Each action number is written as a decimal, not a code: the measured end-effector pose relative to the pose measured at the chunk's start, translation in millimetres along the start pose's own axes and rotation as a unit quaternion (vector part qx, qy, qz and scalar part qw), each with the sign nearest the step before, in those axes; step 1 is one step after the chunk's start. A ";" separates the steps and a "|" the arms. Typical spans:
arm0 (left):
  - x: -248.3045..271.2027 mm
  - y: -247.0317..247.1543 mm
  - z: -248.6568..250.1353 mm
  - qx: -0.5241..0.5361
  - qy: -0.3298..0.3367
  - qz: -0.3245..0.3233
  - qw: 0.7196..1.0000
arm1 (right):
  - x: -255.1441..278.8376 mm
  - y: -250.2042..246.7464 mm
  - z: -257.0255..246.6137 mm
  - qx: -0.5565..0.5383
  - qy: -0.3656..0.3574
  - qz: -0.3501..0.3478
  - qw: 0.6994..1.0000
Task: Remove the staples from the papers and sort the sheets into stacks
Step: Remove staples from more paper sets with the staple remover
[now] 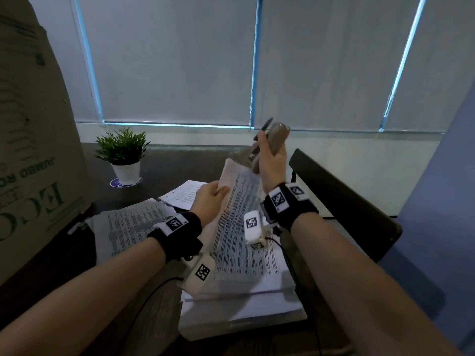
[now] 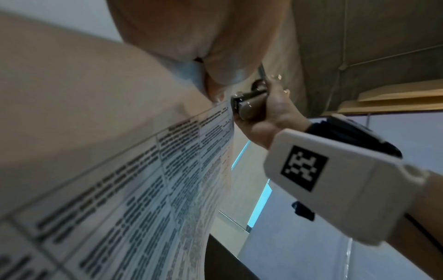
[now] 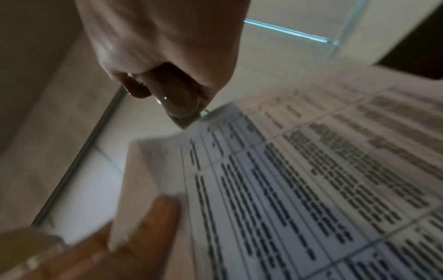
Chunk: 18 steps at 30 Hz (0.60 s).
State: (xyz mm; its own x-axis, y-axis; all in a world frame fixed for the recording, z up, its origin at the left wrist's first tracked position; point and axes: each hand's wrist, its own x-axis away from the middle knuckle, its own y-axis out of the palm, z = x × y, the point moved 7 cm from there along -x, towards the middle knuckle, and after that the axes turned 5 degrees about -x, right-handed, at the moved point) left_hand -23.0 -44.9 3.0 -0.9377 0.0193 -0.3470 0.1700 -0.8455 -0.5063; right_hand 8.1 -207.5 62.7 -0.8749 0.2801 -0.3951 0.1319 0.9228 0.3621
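My left hand (image 1: 210,199) grips the left edge of a printed, table-filled sheaf of papers (image 1: 239,206) and holds it tilted up off the table. My right hand (image 1: 272,155) grips a beige staple remover (image 1: 279,136) at the sheaf's top corner. In the left wrist view the staple remover (image 2: 251,106) has its tip at the corner of the papers (image 2: 143,180). The right wrist view shows the staple remover (image 3: 177,98) just above the papers (image 3: 311,170), with fingers of the left hand (image 3: 148,227) behind the edge. No staple can be made out.
A thick pile of sheets (image 1: 244,304) lies under the lifted papers. Printed stacks lie left (image 1: 128,227) and behind (image 1: 182,194). A large cardboard box (image 1: 33,150) stands at left, a potted plant (image 1: 123,152) at the back, a dark chair back (image 1: 341,201) at right.
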 end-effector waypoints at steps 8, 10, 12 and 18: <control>1.0 -0.5 42.4 -0.029 0.066 0.008 0.997 | -0.5 35.4 -31.4 0.052 -0.059 -0.081 0.994; 2.2 1.7 47.6 -0.035 0.072 -0.004 0.997 | 1.2 36.4 -37.8 0.071 -0.084 -0.069 0.992; 6.5 2.1 54.9 -0.016 0.079 -0.009 0.997 | 2.3 37.0 -42.8 0.088 -0.103 -0.051 0.990; 5.1 4.1 57.9 0.002 0.094 -0.013 0.995 | 2.5 36.9 -45.6 0.088 -0.127 -0.018 0.988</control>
State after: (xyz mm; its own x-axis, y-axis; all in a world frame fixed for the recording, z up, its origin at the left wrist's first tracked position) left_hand -44.6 -79.1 44.9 -0.8680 0.1400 -0.4764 0.1456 -0.8455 -0.5137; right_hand -10.5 -184.8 113.6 -0.7383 0.2832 -0.6121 0.2014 0.9587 0.2007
